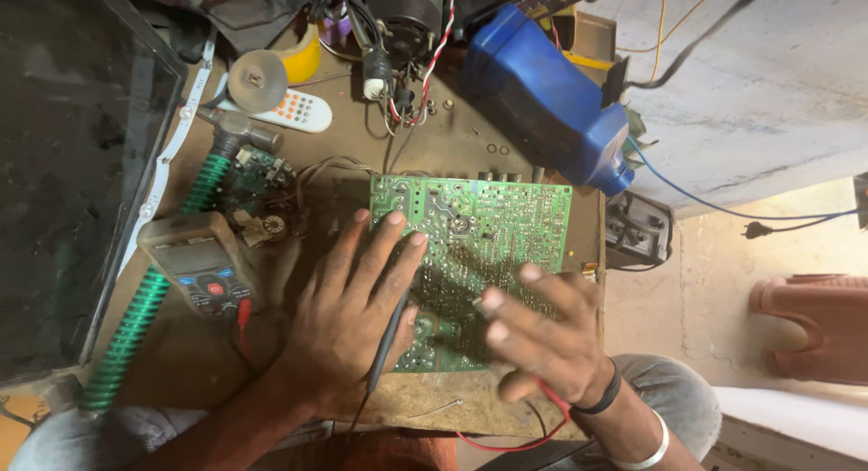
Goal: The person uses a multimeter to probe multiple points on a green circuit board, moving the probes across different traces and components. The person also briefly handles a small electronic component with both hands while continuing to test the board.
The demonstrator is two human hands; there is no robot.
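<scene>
A green circuit board point(493, 227) lies solder side up on a brown workbench point(425, 150). My left hand point(348, 322) rests flat on the board's left part, fingers spread, with a black test probe point(387, 343) lying under its thumb side. My right hand point(547, 331) hovers blurred over the board's lower right, fingers curled around what looks like a red probe whose red wire point(506, 446) trails below the wrist. A multimeter point(201, 265) with a red lead plugged in sits to the left.
A blue plastic housing point(542, 100) lies at the upper right. A green spiral-wrapped handle with a hammer-like head point(181, 245) runs along the left, beside a dark screen panel point(63, 164). A white remote point(294, 109), tape roll and wiring crowd the back.
</scene>
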